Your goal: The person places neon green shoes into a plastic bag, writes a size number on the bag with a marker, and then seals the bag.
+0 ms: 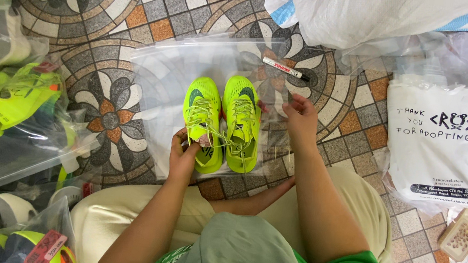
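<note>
1. Head view: a pair of neon yellow-green shoes (pixel 221 122) lies side by side, toes pointing away from the person, on a clear plastic bag (pixel 163 74) spread flat on the patterned tile floor (pixel 134 16).
2. The left hand (pixel 184 156) is closed in a pinch at the heel end of the left shoe, gripping its laces or the small tag there; which of the two is too small to tell.
3. The right hand (pixel 301 117) sits at the far right side of the shoes, fingers curled and pinching what looks like a thin lace end or the bag's edge; I cannot tell which.
4. Judging from this, the shoes are out and lined up, but the laces lie loose across both and the pair rests on top of the bag, not inside it, so tidying and bagging appear undone.
5. A marker (pixel 285 68) lies on the bag just beyond the shoes, near the right hand but apart from it.
6. To the left, several similar shoes sit already sealed in clear bags (pixel 7 114), which suggests part of a larger batch is finished.
7. To the right lie a white printed bag (pixel 434 140) and a phone (pixel 462 234); a white sack (pixel 370 11) sits at the top.
</note>
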